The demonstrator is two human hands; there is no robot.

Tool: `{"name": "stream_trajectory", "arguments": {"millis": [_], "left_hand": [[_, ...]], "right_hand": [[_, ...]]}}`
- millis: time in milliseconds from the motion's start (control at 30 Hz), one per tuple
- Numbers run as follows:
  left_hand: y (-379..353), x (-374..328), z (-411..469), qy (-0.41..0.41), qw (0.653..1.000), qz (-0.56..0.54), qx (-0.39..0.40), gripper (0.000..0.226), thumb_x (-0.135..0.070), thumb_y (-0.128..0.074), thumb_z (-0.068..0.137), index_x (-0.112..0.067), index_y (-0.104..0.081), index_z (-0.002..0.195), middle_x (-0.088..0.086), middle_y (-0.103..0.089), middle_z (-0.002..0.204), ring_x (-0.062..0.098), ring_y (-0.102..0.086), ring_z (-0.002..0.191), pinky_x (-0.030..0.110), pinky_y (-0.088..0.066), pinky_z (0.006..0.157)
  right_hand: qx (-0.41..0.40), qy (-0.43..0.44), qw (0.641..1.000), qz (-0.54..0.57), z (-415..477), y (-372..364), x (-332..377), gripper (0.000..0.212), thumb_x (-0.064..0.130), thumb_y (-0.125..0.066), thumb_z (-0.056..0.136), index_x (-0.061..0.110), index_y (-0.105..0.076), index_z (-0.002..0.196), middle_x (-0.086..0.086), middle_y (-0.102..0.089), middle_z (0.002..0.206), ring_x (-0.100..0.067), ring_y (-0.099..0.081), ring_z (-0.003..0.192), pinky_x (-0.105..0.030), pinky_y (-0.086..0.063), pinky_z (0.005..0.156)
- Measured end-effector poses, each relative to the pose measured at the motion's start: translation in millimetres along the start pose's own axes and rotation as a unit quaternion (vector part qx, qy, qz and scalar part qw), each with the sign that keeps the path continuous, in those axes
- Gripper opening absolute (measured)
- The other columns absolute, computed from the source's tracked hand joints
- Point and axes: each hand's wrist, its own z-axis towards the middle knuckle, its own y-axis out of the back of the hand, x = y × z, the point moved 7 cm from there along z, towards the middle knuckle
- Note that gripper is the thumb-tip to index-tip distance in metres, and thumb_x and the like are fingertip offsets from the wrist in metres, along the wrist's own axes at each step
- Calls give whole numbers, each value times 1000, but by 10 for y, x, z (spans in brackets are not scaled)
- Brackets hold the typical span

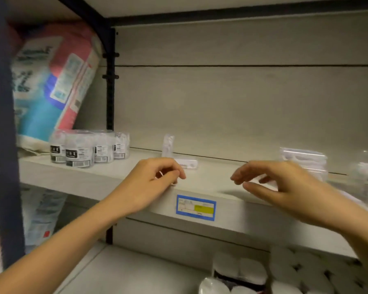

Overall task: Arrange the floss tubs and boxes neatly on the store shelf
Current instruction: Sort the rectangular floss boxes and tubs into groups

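Left hand [153, 183] at the shelf [115, 172] edge has fingers [174, 172] curled; whether they pinch anything I cannot tell. Right hand [285, 187] hangs slack, empty. Floss tubs [79, 149] cluster at the left, and the upright floss box [167, 145] near the back could topple if I brush it.

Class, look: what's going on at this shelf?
A person is tidying floss stock. The left hand, fingers curled, and right hand, fingers loose, are at the shelf front edge. The tubs stand grouped at left; an upright box and a flat box sit just beyond the left hand.
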Motion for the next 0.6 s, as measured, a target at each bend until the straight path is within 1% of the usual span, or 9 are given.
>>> {"name": "stream_trajectory", "arguments": {"millis": [67,100,200,300,400,433,500,533,600], "left_hand": [[202,178,63,-3,1000,21,5,19,-19,-55,90,-26,-69,79,-3,-70,83,9,-63,79,21,-46,76],[291,264,95,-2,999,33,12,20,-19,-54,90,-27,-69,79,-5,-70,83,7,-63,79,21,-46,75],[521,493,185,14,999,36,31,20,-22,-52,91,-28,-69,82,-8,-67,81,4,-60,77,20,-47,71],[677,657,264,24,999,33,35,20,-23,-51,91,-28,-68,83,-8,-66,81,2,-59,77,22,-47,72],[754,777,324,28,999,22,38,19,-23,-52,91,-29,-68,81,-9,-66,80,-2,-56,71,22,-46,72],[767,808,332,30,999,20,40,18,-23,-53,91,-28,-68,82,-8,-66,81,-1,-57,72,24,-46,73],[781,854,336,32,999,16,39,17,-25,-53,90,-25,-69,85,-7,-67,83,5,-59,78,25,-47,75],[785,869,339,32,999,14,37,16,-25,-53,90,-24,-69,86,-7,-67,84,8,-59,79,24,-47,75],[780,882,350,23,999,18,30,15,-25,-54,90,-22,-69,88,-7,-67,85,6,-59,78,17,-44,72]], "right_hand": [[39,-19,999,-13,374,-137,126,20,30,-54,90,35,-61,107,21,-65,105,6,-59,94,-17,-49,86],[65,-33,997,-20,577,-210,146,23,30,-55,90,31,-60,112,15,-64,110,2,-59,97,-18,-48,88],[135,-82,987,-39,1188,-477,52,47,33,-58,88,19,-48,131,3,-55,132,-13,-54,116,-25,-41,98],[179,-148,973,2,1602,-818,-186,71,37,-64,83,16,-31,143,0,-38,147,-17,-41,131,-29,-32,109],[223,-193,955,17,1759,-1066,-405,87,43,-68,78,20,-21,146,2,-27,154,-18,-29,139,-37,-23,116],[237,-203,950,20,1766,-1116,-444,87,46,-68,77,23,-21,146,4,-26,154,-17,-27,140,-38,-22,116],[259,-206,943,30,1744,-1191,-444,80,46,-65,79,25,-24,145,4,-29,151,-19,-29,138,-38,-22,115],[261,-204,943,34,1732,-1216,-435,75,46,-63,82,23,-27,143,2,-32,148,-20,-33,134,-36,-24,114],[245,-189,951,20,1738,-1208,-417,67,46,-60,83,19,-35,139,0,-41,141,-19,-42,123,-33,-30,108]]}}
